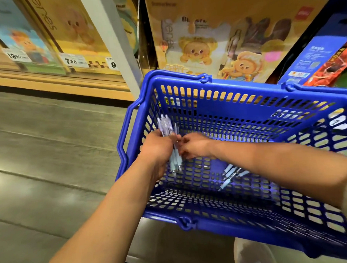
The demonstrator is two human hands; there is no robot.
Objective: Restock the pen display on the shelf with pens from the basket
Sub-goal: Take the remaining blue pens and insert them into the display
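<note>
A blue plastic basket (247,91) fills the right half of the head view, resting on the floor in front of the shelves. My left hand (157,150) is inside it at the left wall, shut on a bunch of clear pens with pale blue grips (170,135). My right hand (195,146) reaches across from the right, and its fingertips touch that bunch. A few more pens (231,174) lie loose on the basket's floor under my right forearm. The pen display is not in view.
Low shelves run along the back with boxed toy sets (202,43) and price tags (72,60). A white upright post (113,40) divides the shelf bays. A blue and red box (323,61) stands at the right. The grey tiled floor (49,148) stretches left.
</note>
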